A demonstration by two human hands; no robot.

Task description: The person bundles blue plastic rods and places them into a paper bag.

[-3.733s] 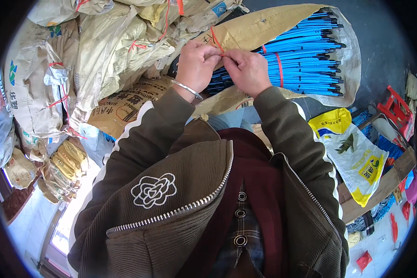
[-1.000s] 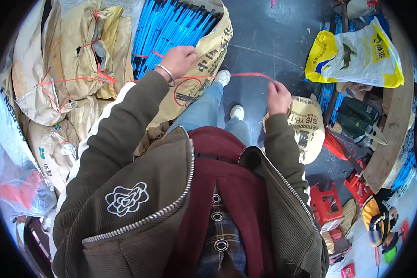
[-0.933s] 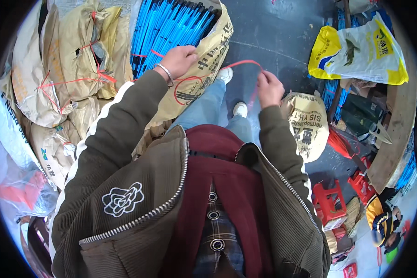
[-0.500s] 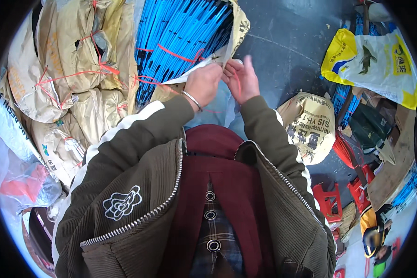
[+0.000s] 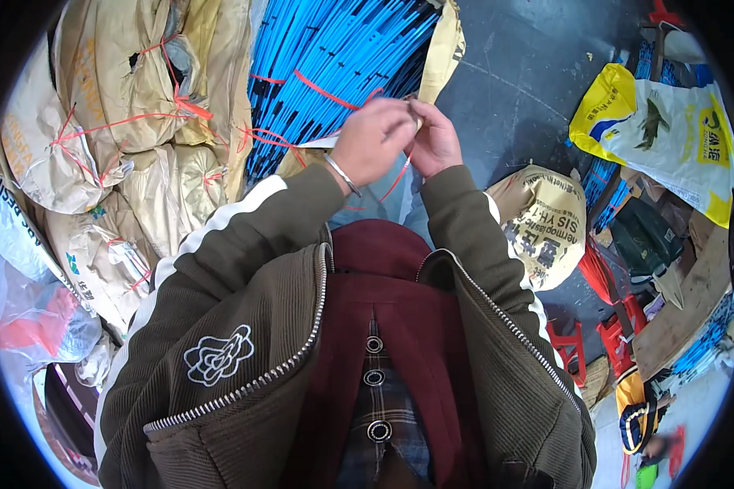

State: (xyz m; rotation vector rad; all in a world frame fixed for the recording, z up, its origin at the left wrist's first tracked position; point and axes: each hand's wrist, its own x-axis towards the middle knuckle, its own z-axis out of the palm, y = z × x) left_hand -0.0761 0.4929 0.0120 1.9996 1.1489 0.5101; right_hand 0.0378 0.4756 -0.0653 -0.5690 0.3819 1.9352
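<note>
Pinching red tape, the right hand overlapped the left hand, whose own grip was too blurred to tell. The tape hung toward seven o'clock, likely light, limp and slippery, best taken close to the paper sack. Stiff-looking blue rods lay inside it, toward eleven o'clock.

Both hands now together beside the paper sack, from well apart a second ago.
</note>
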